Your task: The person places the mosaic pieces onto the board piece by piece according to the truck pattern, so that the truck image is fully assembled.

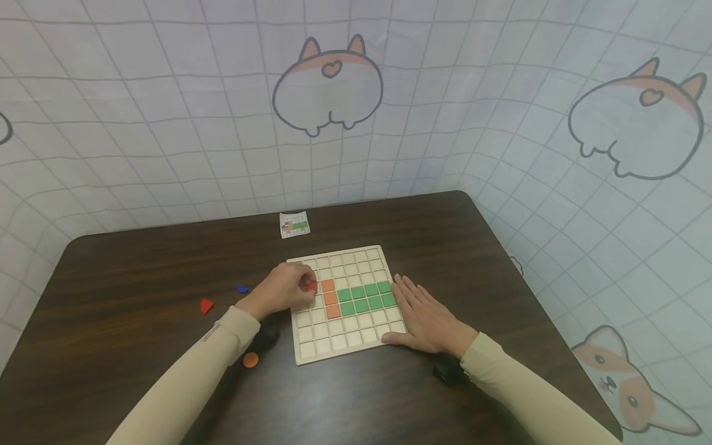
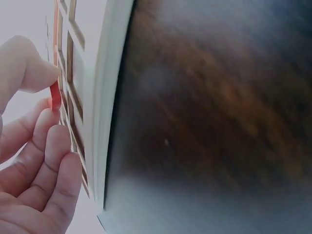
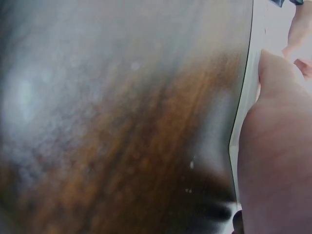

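My left hand [image 1: 282, 288] is at the left side of a pale wooden grid board [image 1: 337, 343], pinching a small red piece [image 2: 55, 96] between thumb and fingertips. In the left wrist view the piece is close to the grid bars; whether it touches them I cannot tell. Beside it on the board is a column of orange square tiles [image 1: 330, 298]. To their right run two rows of green square tiles [image 1: 361, 305]. My right hand [image 1: 427, 316] lies with straight fingers along the board's right edge, thumb at the lower right corner.
Loose on the dark table [image 1: 139, 266] to the left lie a red wedge [image 1: 206, 305], a blue piece [image 1: 242, 288] and an orange disc [image 1: 251, 360]. Behind the board is a small picture card [image 1: 295, 225]. A grid-patterned cloth [image 1: 233, 142] hangs along the back and right.
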Demonstrator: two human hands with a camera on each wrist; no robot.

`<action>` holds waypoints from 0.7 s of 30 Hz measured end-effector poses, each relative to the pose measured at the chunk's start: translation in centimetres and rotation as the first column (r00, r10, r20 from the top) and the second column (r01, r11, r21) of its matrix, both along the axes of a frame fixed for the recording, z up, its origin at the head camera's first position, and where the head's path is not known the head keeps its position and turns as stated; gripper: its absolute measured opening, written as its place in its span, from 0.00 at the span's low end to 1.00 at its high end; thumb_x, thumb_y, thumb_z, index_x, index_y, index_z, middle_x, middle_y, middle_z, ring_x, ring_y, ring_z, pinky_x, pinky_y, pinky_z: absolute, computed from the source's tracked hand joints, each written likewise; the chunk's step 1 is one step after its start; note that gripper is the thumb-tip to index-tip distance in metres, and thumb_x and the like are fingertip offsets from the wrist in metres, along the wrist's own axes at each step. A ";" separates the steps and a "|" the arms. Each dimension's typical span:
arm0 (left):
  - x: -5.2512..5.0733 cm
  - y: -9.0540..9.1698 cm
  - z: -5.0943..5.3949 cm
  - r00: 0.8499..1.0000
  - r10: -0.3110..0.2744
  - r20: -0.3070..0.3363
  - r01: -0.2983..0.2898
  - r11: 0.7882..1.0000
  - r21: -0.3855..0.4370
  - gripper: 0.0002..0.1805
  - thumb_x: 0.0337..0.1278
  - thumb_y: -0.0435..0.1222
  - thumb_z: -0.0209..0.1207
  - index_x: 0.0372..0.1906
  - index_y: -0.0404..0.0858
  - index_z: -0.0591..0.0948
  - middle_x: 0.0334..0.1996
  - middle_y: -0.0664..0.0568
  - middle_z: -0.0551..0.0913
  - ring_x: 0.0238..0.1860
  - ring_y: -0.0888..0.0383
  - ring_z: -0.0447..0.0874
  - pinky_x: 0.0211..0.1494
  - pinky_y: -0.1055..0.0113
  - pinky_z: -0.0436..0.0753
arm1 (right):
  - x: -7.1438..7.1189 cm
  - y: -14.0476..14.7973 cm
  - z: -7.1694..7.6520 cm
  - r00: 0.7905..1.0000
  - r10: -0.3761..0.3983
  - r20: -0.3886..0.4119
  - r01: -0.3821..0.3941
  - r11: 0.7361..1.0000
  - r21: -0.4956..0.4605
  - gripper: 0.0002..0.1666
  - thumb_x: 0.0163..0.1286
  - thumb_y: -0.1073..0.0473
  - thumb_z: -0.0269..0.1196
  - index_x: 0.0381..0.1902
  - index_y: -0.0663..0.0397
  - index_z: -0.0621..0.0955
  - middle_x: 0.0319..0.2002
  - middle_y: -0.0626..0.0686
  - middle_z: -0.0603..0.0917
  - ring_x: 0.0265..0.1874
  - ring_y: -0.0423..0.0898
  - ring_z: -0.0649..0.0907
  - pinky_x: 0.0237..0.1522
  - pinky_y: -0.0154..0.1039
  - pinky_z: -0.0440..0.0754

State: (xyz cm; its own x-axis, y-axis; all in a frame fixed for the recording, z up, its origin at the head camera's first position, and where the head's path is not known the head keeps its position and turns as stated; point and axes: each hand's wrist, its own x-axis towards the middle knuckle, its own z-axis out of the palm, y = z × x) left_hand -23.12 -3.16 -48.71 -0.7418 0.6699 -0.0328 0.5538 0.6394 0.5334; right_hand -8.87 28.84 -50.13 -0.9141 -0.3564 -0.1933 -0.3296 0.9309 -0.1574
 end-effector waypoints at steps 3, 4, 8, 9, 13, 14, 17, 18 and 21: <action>-0.1 0.2 0.0 1.000 0.001 0.015 -0.001 1.000 -0.008 0.10 0.54 0.35 0.67 0.42 0.37 0.86 0.36 0.51 0.86 0.36 0.59 0.80 0.45 0.63 0.83 | 0.0 -0.1 0.1 1.000 -0.003 0.004 0.003 1.000 0.000 0.67 0.69 0.18 0.49 0.84 0.63 0.47 0.85 0.62 0.46 0.85 0.59 0.50 0.83 0.57 0.57; -0.1 0.2 0.0 1.000 0.003 0.019 -0.003 1.000 -0.006 0.09 0.55 0.35 0.67 0.41 0.37 0.86 0.36 0.51 0.86 0.36 0.59 0.80 0.45 0.63 0.83 | 0.0 -0.1 0.1 1.000 -0.005 0.005 0.005 1.000 -0.001 0.67 0.69 0.18 0.50 0.84 0.63 0.47 0.85 0.62 0.46 0.85 0.59 0.50 0.83 0.57 0.57; -0.2 0.3 0.1 1.000 0.003 0.025 -0.003 1.000 -0.004 0.10 0.57 0.36 0.68 0.41 0.36 0.87 0.35 0.50 0.87 0.36 0.59 0.81 0.44 0.63 0.84 | 0.0 -0.2 0.3 1.000 -0.009 0.004 0.009 1.000 -0.008 0.67 0.69 0.18 0.50 0.84 0.63 0.48 0.85 0.62 0.47 0.85 0.59 0.51 0.83 0.57 0.57; -0.2 0.3 0.1 1.000 0.005 0.028 -0.004 1.000 -0.003 0.10 0.57 0.37 0.69 0.41 0.36 0.87 0.35 0.50 0.87 0.36 0.59 0.81 0.44 0.63 0.84 | 0.0 -0.3 0.3 1.000 -0.009 0.001 0.009 1.000 -0.012 0.67 0.69 0.19 0.50 0.83 0.63 0.48 0.85 0.63 0.47 0.85 0.59 0.51 0.83 0.57 0.57; -0.2 0.3 0.4 0.999 0.007 0.041 -0.007 1.000 -0.013 0.11 0.57 0.38 0.70 0.42 0.36 0.88 0.35 0.51 0.87 0.37 0.59 0.82 0.45 0.62 0.84 | 0.0 -0.3 0.3 1.000 -0.011 0.004 0.011 1.000 -0.012 0.67 0.69 0.18 0.50 0.83 0.63 0.49 0.85 0.63 0.48 0.85 0.59 0.51 0.83 0.58 0.57; -0.2 0.3 0.4 0.999 0.009 0.045 -0.008 1.000 -0.015 0.11 0.57 0.38 0.71 0.42 0.36 0.88 0.35 0.51 0.87 0.37 0.59 0.82 0.46 0.62 0.84 | 0.0 -0.3 0.3 1.000 -0.011 0.003 0.011 1.000 -0.011 0.67 0.69 0.18 0.50 0.83 0.63 0.49 0.85 0.63 0.48 0.85 0.59 0.51 0.83 0.58 0.58; -0.2 0.3 0.5 0.999 0.005 0.041 -0.004 1.000 -0.024 0.11 0.57 0.38 0.70 0.42 0.36 0.88 0.35 0.51 0.87 0.37 0.59 0.82 0.46 0.61 0.84 | 0.0 -0.3 0.3 1.000 -0.008 0.003 0.008 1.000 -0.007 0.67 0.69 0.18 0.50 0.83 0.63 0.48 0.85 0.63 0.48 0.85 0.60 0.51 0.83 0.58 0.58; -0.2 0.3 0.5 0.999 0.006 0.043 -0.005 1.000 -0.028 0.11 0.57 0.38 0.70 0.41 0.36 0.88 0.35 0.51 0.87 0.37 0.59 0.81 0.46 0.61 0.84 | 0.0 -0.3 0.2 1.000 -0.007 0.003 0.007 1.000 -0.007 0.67 0.69 0.18 0.50 0.83 0.63 0.48 0.85 0.63 0.48 0.85 0.60 0.52 0.83 0.58 0.58; -0.2 0.3 0.5 0.999 0.019 0.050 -0.017 0.999 -0.043 0.10 0.57 0.39 0.69 0.41 0.37 0.88 0.35 0.51 0.87 0.37 0.59 0.81 0.46 0.61 0.84 | 0.1 -0.3 0.3 1.000 -0.012 0.010 0.012 1.000 -0.002 0.67 0.69 0.18 0.50 0.83 0.63 0.48 0.85 0.63 0.47 0.85 0.59 0.51 0.83 0.57 0.57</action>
